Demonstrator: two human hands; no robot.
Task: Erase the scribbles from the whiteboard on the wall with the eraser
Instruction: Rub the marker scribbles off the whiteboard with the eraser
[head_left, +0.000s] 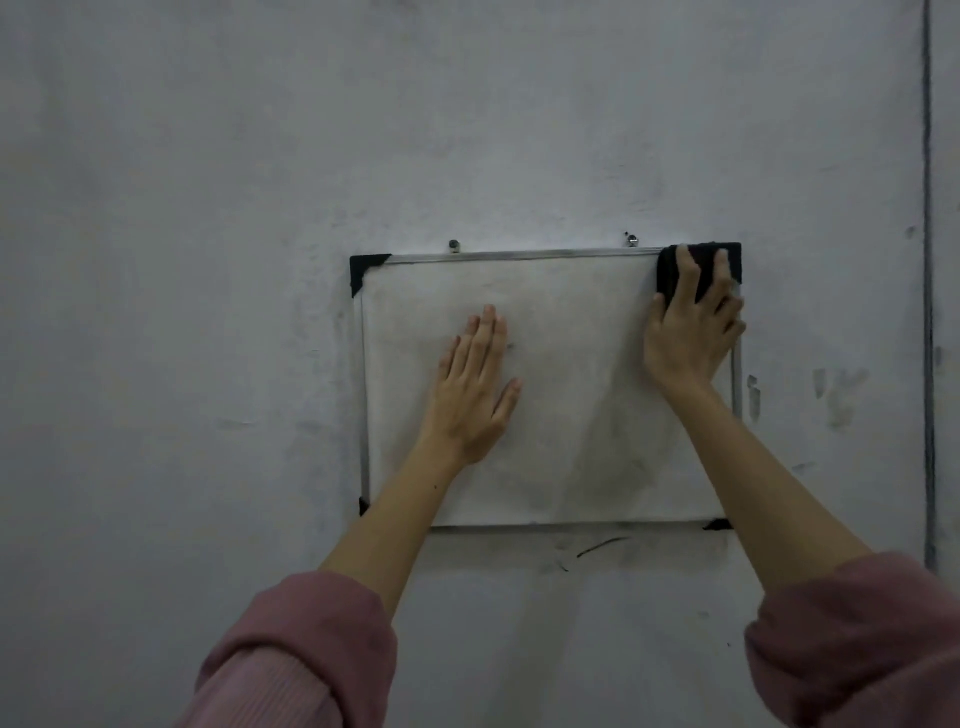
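Two bare hands work at one whiteboard (571, 415) hung on a grey wall (208, 208). The right hand (688, 332) is at the board's upper right corner, its grip closed round a dark block-shaped eraser (675, 273), with fingers curled over the top and the thumb on the eraser's left side. The eraser lies against the board face, touching the top edge of the frame and covering most of that corner. The left hand (475, 389) lies flat on the board left of its centre, grip wide open, fingers straight and together, thumb spread, holding nothing.

Between the two hands the board face stays uncovered, as does the lower middle down to the bottom edge. The left forearm crosses the lower left corner; the right forearm crosses the lower right part of the board.

The board is rectangular, with a thin metal frame and black corner caps (366, 270); four show, though three are partly hidden. Two small screws (454, 245) stand just above the top edge. The surface looks dull, with faint grey smears. One short dark streak (602, 545) marks the wall just below the board. Both pink sleeves (301, 649) are pushed up.
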